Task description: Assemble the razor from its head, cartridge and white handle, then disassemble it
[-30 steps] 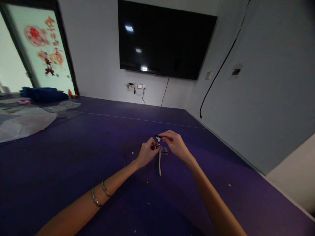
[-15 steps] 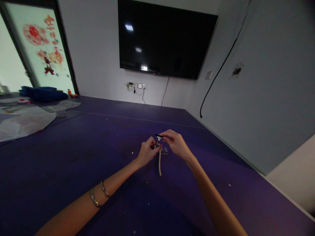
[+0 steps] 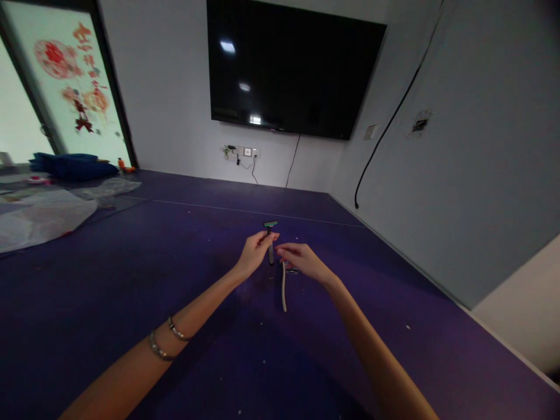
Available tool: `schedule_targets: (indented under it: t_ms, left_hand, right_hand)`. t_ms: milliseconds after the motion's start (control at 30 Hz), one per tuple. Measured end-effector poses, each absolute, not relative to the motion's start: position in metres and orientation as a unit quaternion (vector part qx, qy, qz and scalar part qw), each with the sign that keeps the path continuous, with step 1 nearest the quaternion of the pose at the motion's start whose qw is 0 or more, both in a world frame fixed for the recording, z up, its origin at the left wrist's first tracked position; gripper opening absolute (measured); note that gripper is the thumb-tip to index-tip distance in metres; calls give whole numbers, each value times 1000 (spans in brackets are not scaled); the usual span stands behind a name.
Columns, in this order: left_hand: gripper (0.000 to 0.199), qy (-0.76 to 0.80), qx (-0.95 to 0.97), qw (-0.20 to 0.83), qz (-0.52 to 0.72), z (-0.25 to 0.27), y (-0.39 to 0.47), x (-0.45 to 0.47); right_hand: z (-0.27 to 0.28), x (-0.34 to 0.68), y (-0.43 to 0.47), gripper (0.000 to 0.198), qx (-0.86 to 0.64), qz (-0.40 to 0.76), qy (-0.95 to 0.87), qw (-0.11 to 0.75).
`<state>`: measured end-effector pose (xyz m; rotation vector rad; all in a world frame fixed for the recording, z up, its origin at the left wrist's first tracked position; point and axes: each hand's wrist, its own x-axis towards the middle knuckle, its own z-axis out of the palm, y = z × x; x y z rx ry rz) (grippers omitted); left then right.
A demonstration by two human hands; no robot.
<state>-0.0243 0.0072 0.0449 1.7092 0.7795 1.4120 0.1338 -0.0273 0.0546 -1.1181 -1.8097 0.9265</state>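
A razor [image 3: 270, 254] with a dark handle and a green-edged head stands upright, head up, in my left hand [image 3: 252, 254]. Thumb and fingers pinch it just below the head. Close to its right, my right hand [image 3: 304, 260] has its fingertips together. Whether anything is between them I cannot make out. Under that hand a small clear plastic piece [image 3: 292, 269] lies on the purple surface, partly covered by the fingers. A thin, slightly curved pale strip [image 3: 284, 291] lies beside it and points towards me.
The purple surface [image 3: 184, 280] has small white specks. Clear plastic sheeting [image 3: 52, 219] and a dark blue cloth bundle [image 3: 74, 167] lie at the far left. A television [image 3: 297, 70] hangs on the wall above sockets [image 3: 247, 152]. A black cable [image 3: 387, 128] hangs at the right.
The razor has turned upright, with its head now up and in view. My left hand has moved slightly left and up with it. My right hand has come away from the razor's head and lower.
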Motion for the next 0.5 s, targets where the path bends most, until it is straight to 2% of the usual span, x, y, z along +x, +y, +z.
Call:
schedule_targets:
  t_ms: [333,500]
  left_hand:
    - [28,304,650,477,507,33,9,-21]
    - [36,360,639,518,441,27,21,-28]
  right_hand:
    - [29,116,-16,23,-447,263,-735,438]
    - [21,111,-18,28,-539,153,-723,404]
